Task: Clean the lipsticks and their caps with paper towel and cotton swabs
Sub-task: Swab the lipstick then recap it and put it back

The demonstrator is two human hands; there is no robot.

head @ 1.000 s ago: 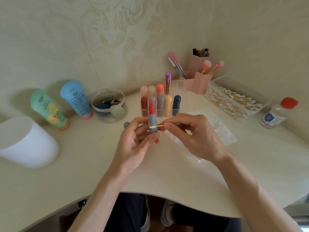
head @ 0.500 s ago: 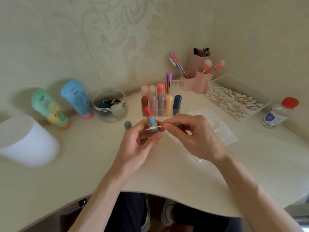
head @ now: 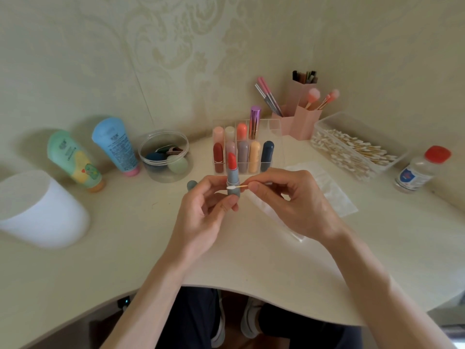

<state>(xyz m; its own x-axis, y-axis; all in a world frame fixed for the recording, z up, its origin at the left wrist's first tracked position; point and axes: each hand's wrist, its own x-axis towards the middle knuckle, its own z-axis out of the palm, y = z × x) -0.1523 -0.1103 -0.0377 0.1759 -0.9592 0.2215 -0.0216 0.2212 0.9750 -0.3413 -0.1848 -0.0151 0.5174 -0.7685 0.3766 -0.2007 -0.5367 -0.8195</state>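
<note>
Our towel [head: 334, 195] lies flat just beyond our right hand [head: 297, 205], ready for wiping; our left hand [head: 201, 217] grips the lipstick [head: 232, 172] upright between the hands — bullet clear — so the right, pinching the swab [head: 237, 188], reaches its collar.

Bare forearms [head: 141, 298], no sleeves, dark trousers [head: 191, 321], pale grey shoes [head: 247, 321]
</note>
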